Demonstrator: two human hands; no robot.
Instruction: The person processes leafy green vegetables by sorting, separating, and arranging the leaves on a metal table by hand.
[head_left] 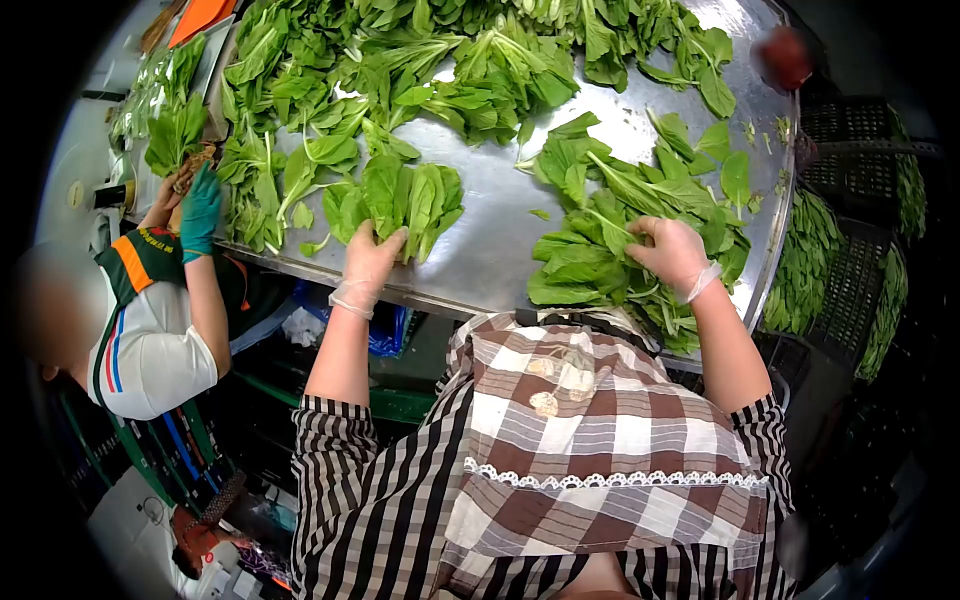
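Note:
My left hand (370,268), in a thin clear glove, is closed on the lower ends of a small bunch of leafy greens (390,200) at the near edge of the metal table (480,185). The bunch fans away from me. On the right, my right hand (672,255), gloved the same way, has its thumb and fingers pinched together at a leafy green (605,225) on top of a loose pile (575,265). Part of what those fingers grip is hidden behind them.
A large heap of greens (400,70) covers the table's far side. Black crates (850,290) of greens stand to the right. At the left, a co-worker's teal-gloved hand (201,212) is by another bunch (175,135). A blue bag (388,335) lies below the table edge.

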